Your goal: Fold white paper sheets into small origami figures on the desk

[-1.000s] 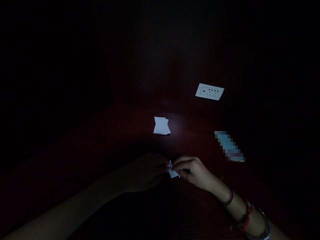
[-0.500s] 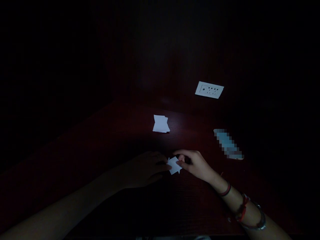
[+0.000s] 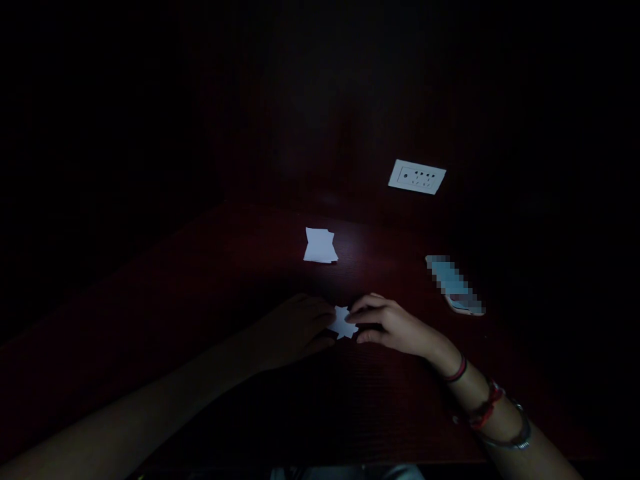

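Observation:
A small white star-shaped piece of paper (image 3: 343, 324) lies on the dark red table between my two hands. My left hand (image 3: 295, 328) is in shadow, fingers stretched out, with its fingertips at the paper's left edge. From the right, my right hand (image 3: 393, 325) reaches in with its fingers apart; one fingertip rests on the paper and the thumb is spread below it, near the table. Farther back lies a small stack of white paper pieces (image 3: 321, 246) with notched sides, touched by neither hand.
A phone (image 3: 456, 285) with a blurred-out screen lies to the right. A white wall socket panel (image 3: 417, 177) is set in the dark back wall. Much of the table (image 3: 225, 260) and its surroundings is very dark.
The paper between my hands has turned and now shows an even star outline. My right thumb has come off it and spread downward, while a finger touches its top. My left hand shifted slightly up.

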A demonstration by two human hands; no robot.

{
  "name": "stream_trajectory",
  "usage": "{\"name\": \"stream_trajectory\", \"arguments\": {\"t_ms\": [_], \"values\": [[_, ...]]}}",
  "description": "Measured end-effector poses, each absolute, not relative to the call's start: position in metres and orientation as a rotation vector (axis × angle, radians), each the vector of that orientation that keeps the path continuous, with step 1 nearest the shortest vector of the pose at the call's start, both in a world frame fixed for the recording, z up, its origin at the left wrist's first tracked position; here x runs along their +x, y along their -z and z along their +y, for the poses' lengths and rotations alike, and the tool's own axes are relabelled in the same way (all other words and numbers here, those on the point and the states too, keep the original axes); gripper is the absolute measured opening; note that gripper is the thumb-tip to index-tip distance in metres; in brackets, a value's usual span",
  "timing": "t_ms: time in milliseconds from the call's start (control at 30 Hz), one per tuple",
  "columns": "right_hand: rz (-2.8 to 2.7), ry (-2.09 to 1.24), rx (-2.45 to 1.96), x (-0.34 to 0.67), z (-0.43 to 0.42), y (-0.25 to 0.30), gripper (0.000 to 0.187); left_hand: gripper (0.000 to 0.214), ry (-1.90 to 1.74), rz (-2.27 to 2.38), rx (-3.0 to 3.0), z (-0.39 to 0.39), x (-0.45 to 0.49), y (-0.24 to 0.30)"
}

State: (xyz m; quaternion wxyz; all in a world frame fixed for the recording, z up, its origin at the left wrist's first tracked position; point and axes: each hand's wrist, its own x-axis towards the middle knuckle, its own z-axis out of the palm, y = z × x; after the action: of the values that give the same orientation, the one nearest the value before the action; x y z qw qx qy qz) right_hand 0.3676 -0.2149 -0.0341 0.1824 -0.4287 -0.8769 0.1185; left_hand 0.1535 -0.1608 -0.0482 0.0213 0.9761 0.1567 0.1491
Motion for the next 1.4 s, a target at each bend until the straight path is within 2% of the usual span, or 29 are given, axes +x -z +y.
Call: {"name": "stream_trajectory", "arguments": {"t_ms": [167,467,600,1167,1400], "values": [[-2.53,-0.253,-1.173,0.362,-0.214,0.033,0.022,0.033,-0.514,0.491,3.03,-0.16,0.16,0.055],[-2.592,-0.146,-1.208,0.36,-0.217,0.032,0.021,0.018,-0.515,0.578,2.921,-0.166,0.166,0.05],[-2.61,-0.138,-1.209,0.359,-0.219,0.031,0.017,0.018,-0.528,0.592,2.855,-0.166,0.167,0.051],[-2.695,0.168,-1.197,0.352,-0.221,0.033,0.022,0.015,-0.523,0.529,2.848,-0.157,0.169,0.055],[-2.603,0.001,-1.226,0.352,-0.221,0.033,0.016,0.017,-0.535,0.508,2.817,-0.158,0.169,0.054]]}}
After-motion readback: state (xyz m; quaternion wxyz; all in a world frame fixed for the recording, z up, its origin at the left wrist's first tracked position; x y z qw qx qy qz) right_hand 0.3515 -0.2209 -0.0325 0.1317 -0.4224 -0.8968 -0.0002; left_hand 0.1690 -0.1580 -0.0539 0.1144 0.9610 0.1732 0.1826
